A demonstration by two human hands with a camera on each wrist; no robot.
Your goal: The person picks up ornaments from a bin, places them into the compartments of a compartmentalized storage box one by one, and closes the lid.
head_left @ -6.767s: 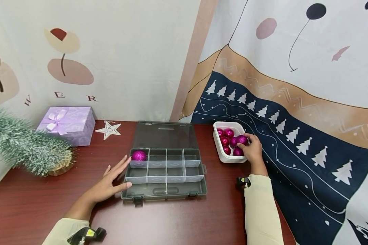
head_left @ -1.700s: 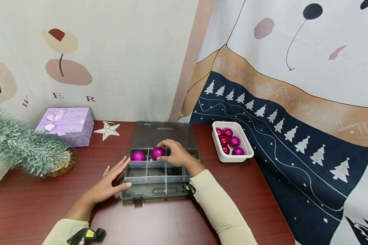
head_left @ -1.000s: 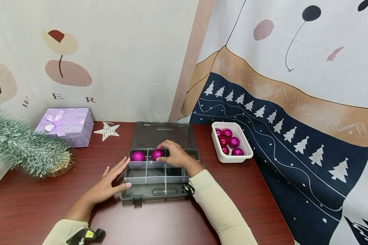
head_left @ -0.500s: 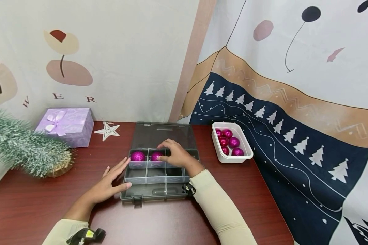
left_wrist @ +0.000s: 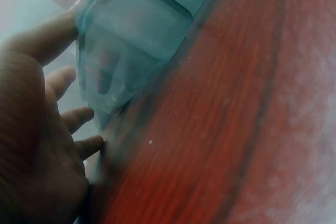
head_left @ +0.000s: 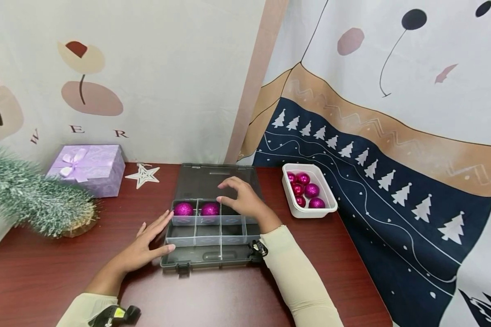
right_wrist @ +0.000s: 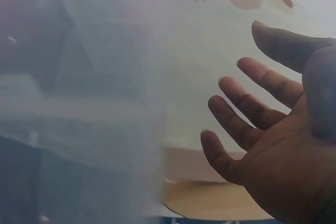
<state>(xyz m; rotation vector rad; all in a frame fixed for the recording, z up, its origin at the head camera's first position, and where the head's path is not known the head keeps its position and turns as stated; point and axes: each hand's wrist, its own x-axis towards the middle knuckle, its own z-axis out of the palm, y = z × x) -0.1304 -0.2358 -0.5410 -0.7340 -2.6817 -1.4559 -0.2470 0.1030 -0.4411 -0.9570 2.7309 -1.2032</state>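
Note:
A dark translucent compartment box (head_left: 192, 252) lies with its lid (head_left: 196, 181) laid back on the table. Two glittery magenta bauble balls sit in its back row: one ball (head_left: 183, 209) in the leftmost compartment, the other ball (head_left: 210, 209) in the compartment beside it. My left hand (head_left: 145, 247) rests with spread fingers against the box's left side; the left wrist view shows thumb and fingertips at its wall. Over the back right of the box hovers my right hand (head_left: 247, 200), holding nothing, thumb and fingers apart. The right wrist view shows its fingers (right_wrist: 231, 121) spread and its palm bare.
To the right stands a white tub (head_left: 331, 206) with several magenta and red baubles. A lilac gift box (head_left: 102, 170), a white star ornament (head_left: 143, 175) and a frosted mini tree (head_left: 37, 195) stand at the left. Printed cloth hangs behind the table (head_left: 212, 299).
The right hand took a glittery ball from the white tub and set it in the second back compartment. It has just let go and risen slightly to the right. The left hand stayed put.

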